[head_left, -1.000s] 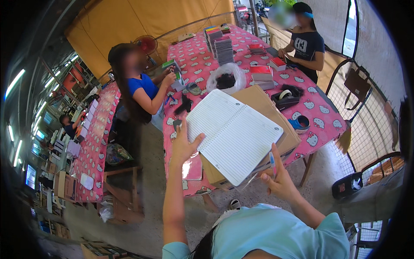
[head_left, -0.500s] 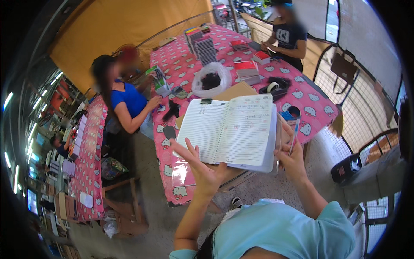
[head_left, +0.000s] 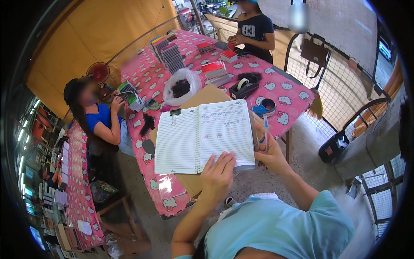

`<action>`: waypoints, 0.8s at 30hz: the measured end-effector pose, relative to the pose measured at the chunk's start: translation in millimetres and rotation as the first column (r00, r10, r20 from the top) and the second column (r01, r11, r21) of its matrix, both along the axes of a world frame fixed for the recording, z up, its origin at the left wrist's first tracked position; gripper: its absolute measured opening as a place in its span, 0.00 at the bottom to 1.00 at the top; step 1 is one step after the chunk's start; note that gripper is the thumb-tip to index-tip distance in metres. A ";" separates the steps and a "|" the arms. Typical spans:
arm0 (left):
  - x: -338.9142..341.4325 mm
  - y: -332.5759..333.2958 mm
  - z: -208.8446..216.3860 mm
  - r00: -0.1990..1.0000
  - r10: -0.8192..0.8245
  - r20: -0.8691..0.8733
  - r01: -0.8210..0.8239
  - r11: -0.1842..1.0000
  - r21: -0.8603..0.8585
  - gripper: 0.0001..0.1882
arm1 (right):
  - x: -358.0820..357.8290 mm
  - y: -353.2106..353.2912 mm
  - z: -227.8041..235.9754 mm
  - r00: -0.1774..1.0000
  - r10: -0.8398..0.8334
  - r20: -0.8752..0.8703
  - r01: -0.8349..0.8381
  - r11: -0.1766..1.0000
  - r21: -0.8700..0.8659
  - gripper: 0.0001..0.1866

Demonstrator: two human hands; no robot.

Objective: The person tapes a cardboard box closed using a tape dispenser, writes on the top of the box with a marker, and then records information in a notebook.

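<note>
While two co-workers handle small items at the same table, a person in a pale aqua top [head_left: 280,224] leans over a spiral-bound notebook [head_left: 207,144] that lies open at the near end, above a sheet of brown cardboard [head_left: 207,96]. The left hand [head_left: 219,175] rests palm down on the lower part of the ruled right page, its fingers stretched out and lying close together, gripping nothing. The right hand [head_left: 274,155], at the notebook's right edge, pinches a slim pen [head_left: 266,126] that points upward between thumb and fingers; whether those fingers also grip the pages cannot be told. Handwriting in dark and red ink marks the upper right page, and a black binder clip [head_left: 175,112] bites the top of the left one. Beyond, on the pink patterned tablecloth [head_left: 284,101], sit a blue roll of tape [head_left: 264,106], a black tape dispenser [head_left: 244,90], a clear plastic bag [head_left: 192,82] with dark contents and a pile of red-topped booklets [head_left: 217,74], with taller stacks [head_left: 172,59] farther back. At left, a co-worker in blue [head_left: 103,121] raises both hands near green-covered booklets [head_left: 134,101]; at the far side, a co-worker in a dark shirt [head_left: 256,34] holds something red.
</note>
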State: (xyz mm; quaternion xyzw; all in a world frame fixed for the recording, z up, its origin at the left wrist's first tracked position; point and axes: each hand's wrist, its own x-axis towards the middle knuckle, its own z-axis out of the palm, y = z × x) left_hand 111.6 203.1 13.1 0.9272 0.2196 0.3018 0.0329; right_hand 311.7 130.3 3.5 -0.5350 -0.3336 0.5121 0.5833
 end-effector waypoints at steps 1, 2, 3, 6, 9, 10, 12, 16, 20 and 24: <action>1.3 -0.5 1.0 1.000 0.004 0.025 -0.004 1.000 -0.011 0.15 | -3.5 1.8 0.7 0.999 -0.024 -0.039 0.027 0.996 0.081 0.47; 2.0 -1.1 2.2 0.999 0.010 0.049 -0.009 1.000 -0.023 0.15 | -4.4 2.3 0.4 0.998 -0.036 -0.060 0.043 0.992 0.120 0.47; 2.9 -1.8 3.5 0.999 0.007 0.047 -0.006 1.000 -0.024 0.15 | -5.3 2.6 0.2 0.996 -0.047 -0.082 0.060 0.986 0.159 0.47; 4.7 -3.0 5.4 0.998 0.022 0.064 -0.020 0.999 -0.033 0.14 | -4.1 3.9 -0.5 0.995 -0.020 -0.100 0.037 0.985 0.168 0.47; 6.3 -3.2 2.8 0.995 0.033 0.095 -0.030 0.999 -0.030 0.14 | -4.7 4.2 -0.2 0.998 -0.033 -0.046 0.040 0.987 0.159 0.47; 6.8 -3.1 2.3 0.994 0.036 0.103 -0.033 0.999 -0.031 0.14 | -5.2 4.2 1.0 0.998 -0.031 -0.057 0.040 0.987 0.157 0.47; 7.6 -2.7 0.8 0.993 0.039 0.110 -0.036 0.999 -0.031 0.13 | -4.7 4.4 1.3 0.997 -0.030 -0.070 0.041 0.987 0.155 0.47; 7.8 -3.5 -0.5 0.995 0.047 0.090 -0.045 0.999 -0.018 0.12 | -2.1 4.4 -0.4 0.997 -0.010 -0.082 0.022 0.991 0.135 0.47; 8.6 -3.7 0.3 0.995 0.043 0.089 -0.041 0.999 -0.030 0.12 | -3.2 6.4 -6.6 0.996 -0.035 -0.082 0.049 0.982 0.180 0.47; 8.5 -3.8 0.3 0.995 0.040 0.093 -0.036 0.998 -0.045 0.13 | -3.0 6.7 -5.6 0.993 -0.021 -0.118 0.042 0.983 0.178 0.47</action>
